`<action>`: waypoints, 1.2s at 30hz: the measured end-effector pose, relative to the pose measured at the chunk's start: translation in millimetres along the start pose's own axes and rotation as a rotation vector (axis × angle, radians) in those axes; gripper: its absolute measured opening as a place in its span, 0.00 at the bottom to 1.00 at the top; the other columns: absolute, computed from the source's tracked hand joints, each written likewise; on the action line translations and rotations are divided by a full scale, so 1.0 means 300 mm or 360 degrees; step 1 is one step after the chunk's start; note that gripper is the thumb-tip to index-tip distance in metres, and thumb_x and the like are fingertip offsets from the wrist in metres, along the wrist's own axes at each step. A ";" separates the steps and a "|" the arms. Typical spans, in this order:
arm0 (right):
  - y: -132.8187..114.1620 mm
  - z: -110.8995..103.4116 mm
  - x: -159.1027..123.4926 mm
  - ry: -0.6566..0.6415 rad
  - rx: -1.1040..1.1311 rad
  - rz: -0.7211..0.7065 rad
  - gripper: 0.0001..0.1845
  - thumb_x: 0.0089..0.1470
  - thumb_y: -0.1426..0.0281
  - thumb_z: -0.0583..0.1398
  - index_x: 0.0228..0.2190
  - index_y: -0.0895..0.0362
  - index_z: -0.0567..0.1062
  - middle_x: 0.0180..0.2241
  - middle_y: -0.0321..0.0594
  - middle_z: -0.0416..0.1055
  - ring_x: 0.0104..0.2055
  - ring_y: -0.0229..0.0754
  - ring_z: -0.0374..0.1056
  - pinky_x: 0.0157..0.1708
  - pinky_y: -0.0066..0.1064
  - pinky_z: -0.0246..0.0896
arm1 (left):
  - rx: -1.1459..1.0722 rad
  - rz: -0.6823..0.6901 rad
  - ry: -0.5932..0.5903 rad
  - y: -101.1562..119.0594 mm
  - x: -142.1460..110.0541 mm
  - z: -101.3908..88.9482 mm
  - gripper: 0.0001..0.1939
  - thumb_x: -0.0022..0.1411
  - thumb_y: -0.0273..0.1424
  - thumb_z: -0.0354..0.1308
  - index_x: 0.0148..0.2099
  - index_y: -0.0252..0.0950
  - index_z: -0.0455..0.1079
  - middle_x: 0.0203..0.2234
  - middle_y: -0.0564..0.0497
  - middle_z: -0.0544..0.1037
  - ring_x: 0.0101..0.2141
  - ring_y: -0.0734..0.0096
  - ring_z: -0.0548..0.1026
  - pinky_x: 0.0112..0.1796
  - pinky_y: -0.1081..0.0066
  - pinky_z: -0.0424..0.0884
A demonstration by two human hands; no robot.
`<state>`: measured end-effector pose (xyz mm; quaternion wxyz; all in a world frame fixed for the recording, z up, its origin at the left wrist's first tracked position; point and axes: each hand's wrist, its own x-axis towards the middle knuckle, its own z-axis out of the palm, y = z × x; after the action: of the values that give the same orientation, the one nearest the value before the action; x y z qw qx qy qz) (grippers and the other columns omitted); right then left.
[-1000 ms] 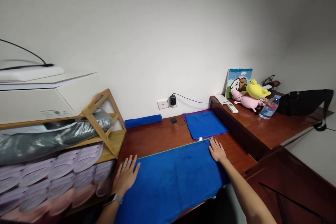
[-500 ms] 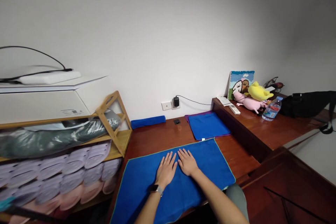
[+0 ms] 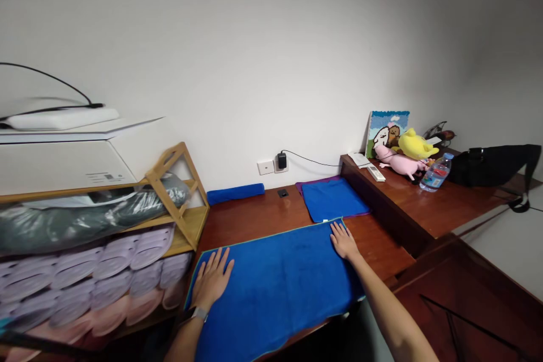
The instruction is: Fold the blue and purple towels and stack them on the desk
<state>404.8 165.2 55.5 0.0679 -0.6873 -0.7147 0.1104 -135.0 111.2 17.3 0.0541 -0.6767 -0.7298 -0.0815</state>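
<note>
A blue microfiber towel (image 3: 275,288) with a thin green edging lies flat on the reddish-brown wooden desk (image 3: 241,220). My left hand (image 3: 212,278) rests palm down at the towel's left edge, fingers spread, with a watch on the wrist. My right hand (image 3: 344,241) presses flat near the far right corner of the towel. Neither hand grips anything. The near end of the towel hangs out of view past the desk's front edge.
Beyond the towel lie a smaller blue towel (image 3: 333,199) on purple cloth and a rolled blue towel (image 3: 235,193). Left stands a bamboo shelf (image 3: 178,192) of packed pale slippers. A raised wooden ledge (image 3: 424,209) at right holds plush toys, a water bottle, and a black bag (image 3: 492,165).
My hands, close together at the towel's middle half a second ago, have slid apart to its left and right edges. A second before, they were spread similarly. The towel lies flat.
</note>
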 end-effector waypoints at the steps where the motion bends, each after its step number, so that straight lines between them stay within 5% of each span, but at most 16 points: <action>1: -0.006 0.000 0.010 0.0027 0.0037 0.0013 0.34 0.74 0.57 0.40 0.74 0.54 0.57 0.76 0.38 0.47 0.78 0.45 0.40 0.75 0.42 0.33 | -0.0035 -0.0003 0.0013 -0.002 0.007 -0.009 0.35 0.73 0.45 0.38 0.75 0.39 0.58 0.74 0.45 0.60 0.73 0.58 0.58 0.71 0.50 0.51; 4: -0.007 0.009 0.031 0.0129 0.0118 0.0075 0.34 0.73 0.59 0.40 0.72 0.58 0.63 0.76 0.41 0.49 0.77 0.46 0.45 0.74 0.39 0.40 | -0.0124 0.0043 0.0039 -0.036 0.012 -0.020 0.33 0.73 0.43 0.38 0.74 0.39 0.62 0.73 0.44 0.64 0.72 0.58 0.62 0.70 0.50 0.56; 9: 0.011 0.046 0.032 0.0089 0.0058 0.0071 0.36 0.73 0.57 0.41 0.75 0.58 0.54 0.76 0.41 0.46 0.79 0.46 0.39 0.75 0.43 0.35 | -0.0096 0.0064 0.0035 -0.083 -0.008 -0.019 0.34 0.73 0.44 0.39 0.75 0.40 0.59 0.73 0.43 0.63 0.72 0.57 0.60 0.71 0.49 0.54; 15: -0.032 -0.023 0.022 0.0043 -0.0001 0.0124 0.34 0.73 0.60 0.42 0.74 0.58 0.54 0.76 0.42 0.47 0.79 0.47 0.38 0.75 0.46 0.33 | -0.0028 0.0007 -0.0040 -0.040 0.010 -0.081 0.33 0.73 0.40 0.39 0.75 0.35 0.59 0.74 0.40 0.60 0.72 0.55 0.60 0.71 0.48 0.52; 20: -0.288 0.075 -0.106 0.0335 0.0050 -0.0207 0.33 0.73 0.64 0.44 0.72 0.60 0.60 0.75 0.46 0.50 0.78 0.51 0.41 0.76 0.49 0.35 | -0.0131 0.0187 0.0240 0.215 -0.093 -0.096 0.33 0.75 0.43 0.39 0.74 0.36 0.60 0.73 0.40 0.63 0.72 0.53 0.60 0.71 0.48 0.55; 23: -0.457 0.184 -0.208 0.0255 0.0175 -0.0569 0.32 0.74 0.59 0.46 0.73 0.52 0.58 0.75 0.41 0.52 0.77 0.48 0.45 0.75 0.48 0.40 | -0.0252 0.0443 0.0096 0.408 -0.182 -0.080 0.32 0.76 0.48 0.39 0.75 0.46 0.57 0.74 0.48 0.62 0.72 0.57 0.60 0.70 0.50 0.57; 25: -0.490 0.214 -0.249 0.0192 0.0198 -0.0645 0.32 0.74 0.56 0.46 0.74 0.50 0.57 0.75 0.40 0.52 0.77 0.47 0.45 0.75 0.49 0.39 | -0.0253 0.0481 0.0004 0.451 -0.213 -0.070 0.32 0.76 0.50 0.39 0.75 0.48 0.57 0.74 0.49 0.61 0.73 0.57 0.59 0.70 0.49 0.56; 27: -0.435 0.196 -0.259 0.0152 0.0165 -0.0584 0.33 0.75 0.55 0.45 0.74 0.50 0.56 0.75 0.39 0.51 0.78 0.47 0.44 0.75 0.49 0.37 | -0.0206 0.0396 -0.0028 0.396 -0.217 -0.061 0.32 0.75 0.50 0.40 0.76 0.48 0.56 0.74 0.48 0.61 0.73 0.56 0.59 0.70 0.47 0.55; 33: -0.031 -0.001 -0.219 0.0022 -0.0076 -0.0009 0.34 0.75 0.56 0.41 0.75 0.53 0.51 0.76 0.38 0.45 0.79 0.46 0.38 0.76 0.47 0.32 | 0.0018 0.0003 -0.0080 -0.013 -0.173 -0.075 0.36 0.72 0.45 0.39 0.76 0.37 0.55 0.75 0.45 0.56 0.74 0.53 0.55 0.71 0.45 0.51; 36: 0.044 -0.069 -0.215 -0.0072 -0.0087 0.0090 0.35 0.75 0.56 0.40 0.76 0.54 0.49 0.77 0.38 0.43 0.79 0.45 0.37 0.76 0.45 0.32 | 0.0041 -0.0039 -0.0086 -0.078 -0.168 -0.128 0.35 0.72 0.43 0.39 0.75 0.34 0.58 0.75 0.43 0.58 0.74 0.54 0.57 0.72 0.47 0.50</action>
<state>425.8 102.5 75.8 0.0298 -0.7062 -0.6991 0.1081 -155.7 52.9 44.3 0.0419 -0.6689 -0.7402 -0.0545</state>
